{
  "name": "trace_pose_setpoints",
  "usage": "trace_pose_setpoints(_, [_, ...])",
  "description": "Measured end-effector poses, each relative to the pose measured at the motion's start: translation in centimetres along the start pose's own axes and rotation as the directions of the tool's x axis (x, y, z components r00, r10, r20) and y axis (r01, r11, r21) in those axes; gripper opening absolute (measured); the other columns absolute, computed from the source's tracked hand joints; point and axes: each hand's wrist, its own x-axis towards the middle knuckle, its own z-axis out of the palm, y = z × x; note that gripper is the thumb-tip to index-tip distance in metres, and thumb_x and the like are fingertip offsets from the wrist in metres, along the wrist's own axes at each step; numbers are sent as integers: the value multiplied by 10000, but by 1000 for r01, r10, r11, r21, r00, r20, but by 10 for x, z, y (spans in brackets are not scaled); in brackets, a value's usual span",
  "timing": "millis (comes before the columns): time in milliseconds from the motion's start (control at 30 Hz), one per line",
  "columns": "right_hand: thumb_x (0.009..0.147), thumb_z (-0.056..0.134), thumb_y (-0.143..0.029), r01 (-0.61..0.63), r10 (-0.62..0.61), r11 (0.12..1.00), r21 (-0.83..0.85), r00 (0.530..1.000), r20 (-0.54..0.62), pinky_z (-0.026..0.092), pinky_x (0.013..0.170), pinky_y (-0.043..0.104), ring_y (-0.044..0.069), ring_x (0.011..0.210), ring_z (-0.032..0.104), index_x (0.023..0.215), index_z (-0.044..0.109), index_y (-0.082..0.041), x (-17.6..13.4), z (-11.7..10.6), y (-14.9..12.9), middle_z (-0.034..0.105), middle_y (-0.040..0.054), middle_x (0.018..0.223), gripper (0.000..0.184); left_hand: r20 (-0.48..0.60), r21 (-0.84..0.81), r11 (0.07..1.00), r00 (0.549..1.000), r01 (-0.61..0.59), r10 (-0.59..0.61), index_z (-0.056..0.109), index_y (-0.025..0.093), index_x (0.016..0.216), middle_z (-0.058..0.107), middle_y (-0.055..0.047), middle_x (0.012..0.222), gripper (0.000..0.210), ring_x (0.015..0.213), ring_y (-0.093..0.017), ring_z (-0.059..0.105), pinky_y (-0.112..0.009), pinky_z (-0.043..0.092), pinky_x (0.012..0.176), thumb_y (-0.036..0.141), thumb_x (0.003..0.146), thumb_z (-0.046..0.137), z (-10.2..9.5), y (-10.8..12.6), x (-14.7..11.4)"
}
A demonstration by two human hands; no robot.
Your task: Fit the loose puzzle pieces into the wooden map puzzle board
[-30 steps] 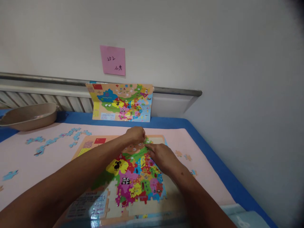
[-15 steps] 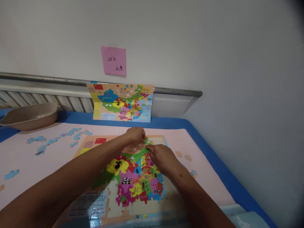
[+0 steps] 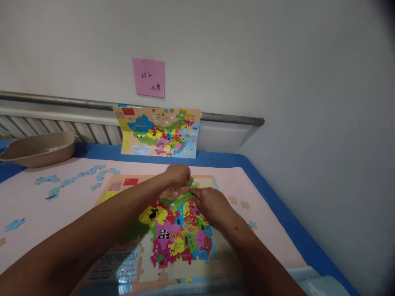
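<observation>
— What are your hands doing?

— My left hand (image 3: 178, 174) is curled over the far edge of the map puzzle (image 3: 173, 224). I can't tell whether its fingers pinch a piece. My right hand (image 3: 211, 205) lies flat just beside it, fingers together, pressing on the green part.

— Anything changed in the last second?

— Hardly. Both hands stay in the same spot; only my view has shifted a little. I judge I'm seating a piece, not fetching one.

— Where's the rest?

— Loose blue pieces (image 3: 74, 181) lie on the pink mat (image 3: 40, 209) to the left, and the reference map (image 3: 159, 132) leans on the wall.
</observation>
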Motion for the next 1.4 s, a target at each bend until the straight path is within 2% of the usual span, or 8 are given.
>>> trace_pose_setpoints(367, [973, 447, -224, 4, -4, 1000, 18, 1000, -8, 421, 795, 279, 234, 982, 652, 1304, 626, -276, 1, 3, 2, 706, 90, 1100, 380, 3, 64, 997, 999, -49, 49, 753, 240, 924, 755, -57, 975, 213, 909, -270, 692, -303, 538, 702, 194, 740, 657, -2, 2, -4])
trace_pose_setpoints(667, [977, 451, -232, 14, -17, 998, -66, 999, -35, 406, 703, 291, 257, 897, 670, 1209, 661, -275, 2, 7, 4, 714, 104, 978, 315, -34, 201, 971, 990, -130, 140, 738, 117, 949, 725, -214, 993, 225, 949, -376, 682, -440, 550, 792, 166, 740, 670, -4, 14, -8])
trace_pose_setpoints(833, [958, 484, -232, 21, -23, 998, -62, 999, -39, 393, 698, 291, 260, 916, 669, 1234, 652, -295, 1, 5, 3, 719, 94, 997, 330, -27, 162, 978, 990, -133, 139, 762, 206, 932, 749, -117, 975, 234, 910, -305, 693, -350, 542, 728, 147, 757, 618, -4, 2, -6])
trace_pose_setpoints(1000, [942, 506, -239, 15, -12, 999, 36, 998, -69, 383, 697, 275, 241, 908, 659, 1139, 686, -240, 0, 4, 5, 716, 95, 978, 267, -37, 136, 980, 987, -148, 154, 769, 233, 885, 759, -73, 904, 229, 860, -274, 695, -304, 517, 675, 149, 737, 617, -1, -2, -4])
trace_pose_setpoints(1100, [930, 504, -245, 31, 11, 979, 200, 978, -207, 385, 710, 263, 218, 891, 639, 1063, 694, -209, 3, 8, 11, 709, 86, 954, 235, -67, 134, 979, 985, -151, 161, 764, 219, 901, 755, -95, 929, 211, 877, -296, 690, -320, 504, 665, 183, 752, 620, 3, 0, -4])
trace_pose_setpoints(1233, [904, 491, -298, 136, 144, 803, 580, 901, -409, 378, 622, 253, 174, 703, 579, 877, 683, -186, 13, 15, 24, 660, 39, 777, 224, -76, 113, 983, 985, -143, 152, 766, 204, 858, 754, -97, 875, 180, 829, -295, 689, -314, 466, 622, 182, 751, 622, 1, 3, -8])
trace_pose_setpoints(1300, [870, 521, -360, 152, 259, 615, 774, 888, -381, 355, 539, 241, 140, 563, 498, 791, 651, -172, 19, 19, 30, 580, 3, 649, 242, -98, 88, 987, 985, -131, 140, 762, 218, 850, 755, -70, 889, 199, 830, -275, 684, -304, 437, 603, 160, 756, 595, -6, 1, -15])
trace_pose_setpoints(1400, [819, 555, -371, 112, 393, 294, 949, 891, -227, 303, 448, 208, 99, 466, 422, 847, 643, -155, 22, 20, 34, 515, -30, 604, 234, -159, 50, 992, 980, -117, 124, 747, 234, 857, 752, -35, 932, 216, 847, -239, 671, -296, 415, 624, 160, 790, 555, -18, -5, -40])
